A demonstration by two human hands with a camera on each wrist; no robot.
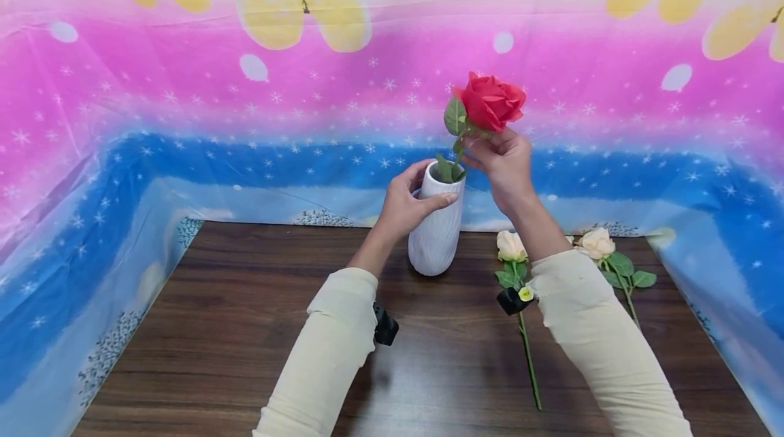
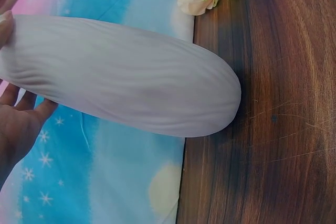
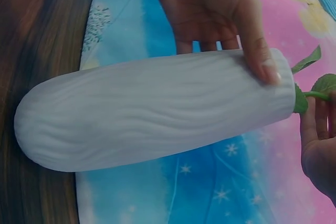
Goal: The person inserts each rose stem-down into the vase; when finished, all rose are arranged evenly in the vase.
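Dark wood table point(image 1: 245, 328) backed by a pink and blue starry cloth point(image 1: 184, 117): a white ribbed vase point(image 1: 436, 233) stands near its far edge, left hand point(image 1: 407, 205) curled round the neck. The right hand point(image 1: 505, 165) pinches a red rose point(image 1: 490, 102) by its stem (lower end already inside the mouth). Two cream roses point(image 1: 511, 246) lie just right of the vase

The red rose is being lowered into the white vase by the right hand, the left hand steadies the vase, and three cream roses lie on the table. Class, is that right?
Not quite: two cream roses lie on the table, as the head view shows. The right hand holds the red rose in the vase; the left hand grips it.
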